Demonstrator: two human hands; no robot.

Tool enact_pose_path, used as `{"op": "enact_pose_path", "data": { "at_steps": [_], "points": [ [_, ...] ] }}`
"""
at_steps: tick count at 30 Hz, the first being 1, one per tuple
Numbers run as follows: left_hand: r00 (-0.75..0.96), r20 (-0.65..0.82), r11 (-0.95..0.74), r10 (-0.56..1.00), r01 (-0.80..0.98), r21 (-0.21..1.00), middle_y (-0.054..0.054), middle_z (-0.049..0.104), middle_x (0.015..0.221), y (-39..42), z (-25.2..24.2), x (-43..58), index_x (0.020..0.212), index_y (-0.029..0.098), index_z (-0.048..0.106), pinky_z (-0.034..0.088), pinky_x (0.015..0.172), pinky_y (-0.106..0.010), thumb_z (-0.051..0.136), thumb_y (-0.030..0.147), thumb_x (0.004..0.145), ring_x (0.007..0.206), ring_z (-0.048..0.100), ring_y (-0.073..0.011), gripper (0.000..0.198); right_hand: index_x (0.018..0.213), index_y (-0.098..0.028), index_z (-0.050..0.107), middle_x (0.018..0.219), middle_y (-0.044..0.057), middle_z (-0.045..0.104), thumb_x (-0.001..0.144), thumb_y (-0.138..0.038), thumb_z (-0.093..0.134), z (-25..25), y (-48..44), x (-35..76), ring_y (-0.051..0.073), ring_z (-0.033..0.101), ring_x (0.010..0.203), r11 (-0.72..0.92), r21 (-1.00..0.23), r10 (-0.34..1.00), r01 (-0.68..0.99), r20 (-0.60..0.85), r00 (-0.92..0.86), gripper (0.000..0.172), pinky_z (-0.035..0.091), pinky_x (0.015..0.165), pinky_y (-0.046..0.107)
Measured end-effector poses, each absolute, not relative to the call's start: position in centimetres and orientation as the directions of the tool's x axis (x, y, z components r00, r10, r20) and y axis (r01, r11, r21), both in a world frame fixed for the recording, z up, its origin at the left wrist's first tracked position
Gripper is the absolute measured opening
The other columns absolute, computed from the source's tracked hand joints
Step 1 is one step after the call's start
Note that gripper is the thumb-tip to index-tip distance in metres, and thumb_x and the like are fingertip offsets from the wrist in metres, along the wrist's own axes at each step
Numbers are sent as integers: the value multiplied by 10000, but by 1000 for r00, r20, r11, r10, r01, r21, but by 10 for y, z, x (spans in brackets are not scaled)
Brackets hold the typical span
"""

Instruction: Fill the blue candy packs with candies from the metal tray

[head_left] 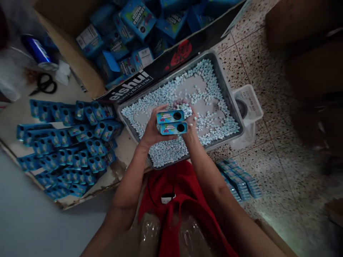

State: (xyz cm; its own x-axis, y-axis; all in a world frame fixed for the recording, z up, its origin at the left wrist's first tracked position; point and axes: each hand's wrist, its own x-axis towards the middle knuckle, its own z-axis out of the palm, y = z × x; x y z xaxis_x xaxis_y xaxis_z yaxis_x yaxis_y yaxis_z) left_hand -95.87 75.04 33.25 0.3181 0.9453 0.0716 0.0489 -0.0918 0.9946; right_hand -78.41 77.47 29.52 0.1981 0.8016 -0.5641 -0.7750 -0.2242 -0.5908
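Two small blue candy boxes [171, 122] are side by side over the tray, each with a dark round hole in its upper face. My left hand [154, 126] wraps round them from the left. My right hand [190, 119] is at their right side, its fingers curled round a heap of pale blue candies [184, 107] just behind the boxes. Beneath both hands lies a grey metal tray [221, 76] with many loose pale blue candies spread over its bottom. Part of my left fingers is hidden by the boxes.
A large cardboard carton [80, 73] full of blue boxes stands behind the tray. Rows of small blue boxes [66, 150] cover the left table. Scissors [46, 84] and a blue can [40, 51] lie at the back left. A clear container [248, 103] is right; more boxes [238, 178] lie lower right.
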Motion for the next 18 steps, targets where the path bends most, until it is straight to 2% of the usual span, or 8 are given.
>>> {"op": "enact_pose_path", "data": {
  "at_steps": [3,6,10,12,15,18],
  "points": [
    [234,142,-208,962,289,934,-85,676,1287,738,331,-986,1304,290,609,579,1036,-556,989,604,614,1215,681,-349,848,939,-292,644,955,7,778,794,-536,709,325,774,-781,221,746,1012,-231,-576,831,-784,-536,149,290,659,848,385],
    [204,97,-180,974,443,878,-61,688,1136,730,321,-998,1246,247,622,570,973,-517,981,589,631,1100,680,-328,790,957,-295,679,1020,12,780,795,-502,718,368,764,-788,221,738,1025,-220,-613,904,-758,-421,78,265,653,888,404],
    [160,38,-109,986,466,878,-64,684,1120,723,315,-994,1256,237,602,567,927,-456,991,520,633,1061,678,-298,787,875,-286,721,1021,16,762,824,-469,689,409,749,-804,208,722,1035,-184,-773,968,-607,-249,23,193,608,1007,403],
    [154,33,-105,988,489,866,-70,685,1108,721,317,-992,1229,228,611,565,922,-451,994,543,605,1049,680,-304,798,831,-285,724,1019,23,747,844,-502,656,419,746,-810,211,716,1041,-165,-828,976,-536,-215,32,228,587,1056,414],
    [163,52,-133,985,543,829,-78,694,1079,720,320,-995,1180,221,629,558,951,-478,995,607,547,1042,683,-330,826,869,-282,735,1092,40,730,868,-593,608,425,747,-815,209,719,1010,-185,-867,974,-462,-225,31,336,588,1050,423],
    [240,86,-205,967,531,822,-87,710,1093,718,317,-1002,1190,221,639,560,966,-495,986,624,555,1043,689,-339,828,955,-273,765,1156,53,729,880,-631,620,428,748,-822,201,720,979,-200,-893,979,-403,-199,-44,393,600,1011,411]
  ]
}}
